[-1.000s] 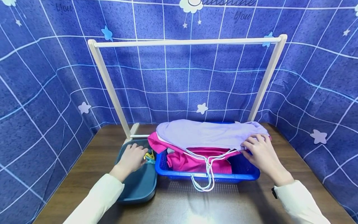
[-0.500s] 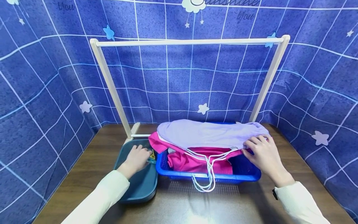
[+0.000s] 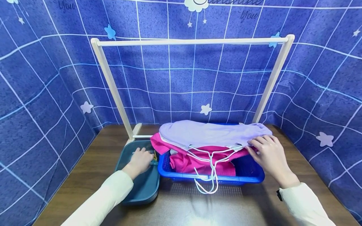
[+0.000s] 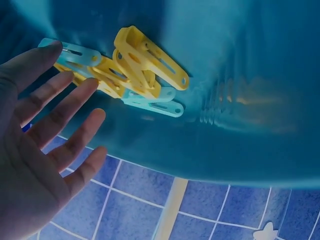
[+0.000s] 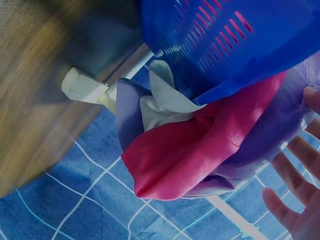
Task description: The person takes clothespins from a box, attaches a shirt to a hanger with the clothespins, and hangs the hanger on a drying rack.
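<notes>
A lilac shirt (image 3: 206, 133) on a white wire hanger (image 3: 212, 163) lies over a magenta garment (image 3: 162, 144), above the blue basket (image 3: 210, 179). My right hand (image 3: 267, 153) pinches the right end of the lilac shirt; in the right wrist view its other fingers (image 5: 292, 185) are spread. A second hanger's hook overlaps the first over the basket's front rim. Inside the dark teal tray (image 3: 138, 201), my left hand (image 3: 140, 161) reaches beside yellow clothespins (image 4: 150, 60) and light teal clothespins (image 4: 155, 104). Its fingers are loosely spread, with the thumb tip over a teal clothespin.
A pale wooden rack (image 3: 192, 41) stands behind the basket, its top bar well above the clothes. Another magenta garment (image 3: 192, 163) lies in the basket. The wooden table (image 3: 183, 207) extends in front. Blue patterned cloth (image 3: 181, 84) hangs behind and at both sides.
My left hand has moved slightly right and down in the tray, toward the clothespins. One hanger has risen apart from the other. My right hand stays at the shirt's right end.
</notes>
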Demonstrator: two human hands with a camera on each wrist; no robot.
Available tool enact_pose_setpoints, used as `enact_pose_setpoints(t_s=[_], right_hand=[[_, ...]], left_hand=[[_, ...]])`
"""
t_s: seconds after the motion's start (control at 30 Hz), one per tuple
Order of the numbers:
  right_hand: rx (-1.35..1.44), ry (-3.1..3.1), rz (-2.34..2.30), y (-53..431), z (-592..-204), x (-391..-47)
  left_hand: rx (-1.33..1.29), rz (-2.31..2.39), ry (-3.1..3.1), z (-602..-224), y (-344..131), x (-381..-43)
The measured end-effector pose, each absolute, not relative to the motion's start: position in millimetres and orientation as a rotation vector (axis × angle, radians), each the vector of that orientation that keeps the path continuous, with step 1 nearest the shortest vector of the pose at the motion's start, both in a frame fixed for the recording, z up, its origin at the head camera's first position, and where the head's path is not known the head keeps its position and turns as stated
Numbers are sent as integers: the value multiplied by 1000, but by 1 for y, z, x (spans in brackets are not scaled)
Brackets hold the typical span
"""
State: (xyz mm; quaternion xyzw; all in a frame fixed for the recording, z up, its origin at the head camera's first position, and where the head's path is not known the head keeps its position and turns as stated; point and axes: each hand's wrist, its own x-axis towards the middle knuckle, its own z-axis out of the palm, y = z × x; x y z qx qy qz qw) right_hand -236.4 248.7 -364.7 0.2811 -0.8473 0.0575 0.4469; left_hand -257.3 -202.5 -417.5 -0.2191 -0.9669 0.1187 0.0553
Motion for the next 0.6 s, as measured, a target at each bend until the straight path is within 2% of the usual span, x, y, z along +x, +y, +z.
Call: enact_pose_setpoints(t_s=[0.6], right_hand=[[632, -2058, 195, 246, -347, -240]], left_hand=[[-672, 406, -2910, -425, -201, -263]])
